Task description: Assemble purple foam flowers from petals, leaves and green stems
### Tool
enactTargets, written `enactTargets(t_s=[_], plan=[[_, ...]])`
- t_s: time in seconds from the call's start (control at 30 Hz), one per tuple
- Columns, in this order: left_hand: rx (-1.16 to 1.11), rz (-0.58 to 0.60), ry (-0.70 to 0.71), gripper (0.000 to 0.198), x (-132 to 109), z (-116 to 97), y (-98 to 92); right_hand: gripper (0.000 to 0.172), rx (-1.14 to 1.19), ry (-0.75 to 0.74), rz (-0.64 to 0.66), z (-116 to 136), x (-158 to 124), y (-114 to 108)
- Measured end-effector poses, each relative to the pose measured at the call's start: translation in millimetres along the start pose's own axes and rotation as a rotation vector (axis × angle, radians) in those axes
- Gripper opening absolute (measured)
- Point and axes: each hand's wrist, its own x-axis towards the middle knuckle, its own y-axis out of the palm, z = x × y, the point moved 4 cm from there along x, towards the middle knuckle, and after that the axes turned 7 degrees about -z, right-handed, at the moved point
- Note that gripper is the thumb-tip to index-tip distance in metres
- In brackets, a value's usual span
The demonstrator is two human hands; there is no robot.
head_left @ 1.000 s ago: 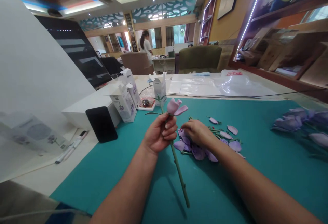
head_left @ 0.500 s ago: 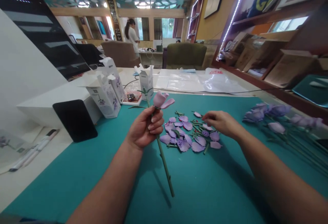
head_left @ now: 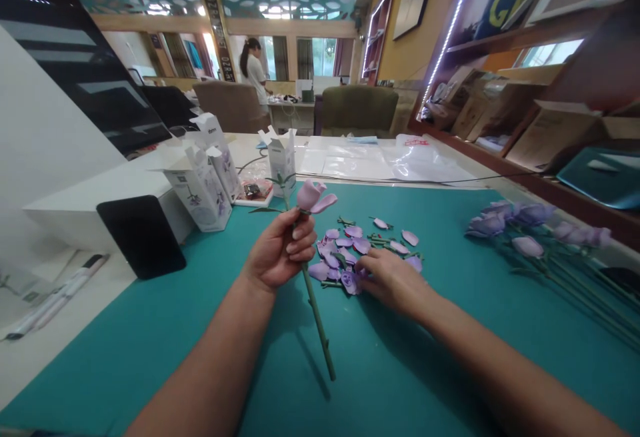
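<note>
My left hand (head_left: 283, 247) is closed round the top of a green stem that carries a pink-purple flower head (head_left: 313, 197); the stem (head_left: 319, 330) slants down to the right above the mat. Green leaves stick out to the left of the flower. On the teal mat (head_left: 200, 337) lies a loose pile of purple petals (head_left: 330, 250) and short green pieces. Over the pile's right side is my right hand (head_left: 393, 280), fingers bent down among the petals. Its fingertips are partly hidden, and whether they grip a piece cannot be made out.
Finished purple flowers (head_left: 527, 246) lie at the right. A black tablet (head_left: 141, 236), white boxes (head_left: 200, 190) and a white tray (head_left: 253, 201) stand at the left. Clear plastic sheets (head_left: 350, 158) lie behind the mat. A person (head_left: 255, 70) stands in the background.
My right hand has moved left and nearer, from the pile's back right to its middle right. A petal now lies apart at the back right. My left hand still holds the flower.
</note>
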Motion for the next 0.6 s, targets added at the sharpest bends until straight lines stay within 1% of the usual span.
enactTargets(t_s=[0.13, 0.2, 0.27, 0.33, 0.47, 0.53, 0.6], plan=[[-0.002, 0.004, -0.003, 0.029, -1, 0, 1.5, 0.014, -0.057, 0.016, 0.001, 6, 2, 9], [0.004, 0.003, -0.002, 0.026, -1, 0, 2.3, 0.014, -0.064, 0.039, 0.004, 8, 4, 10], [0.01, -0.005, 0.005, 0.023, -1, 0, 2.7, 0.014, -0.031, 0.099, -0.006, 2, 8, 5], [0.013, -0.015, 0.012, 0.021, -1, 0, 2.6, 0.015, 0.013, 0.219, -0.046, -19, 13, -4], [0.014, -0.015, 0.01, 0.018, -1, 0, 2.6, 0.028, -0.071, 0.476, -0.156, -85, 19, -25], [0.013, -0.009, 0.0, 0.018, -1, 1, 2.3, 0.03, -0.11, 0.581, -0.176, -115, 17, -27], [0.013, -0.005, -0.011, 0.018, 0, 2, 1.9, 0.03, -0.117, 0.637, -0.164, -135, 14, -24]])
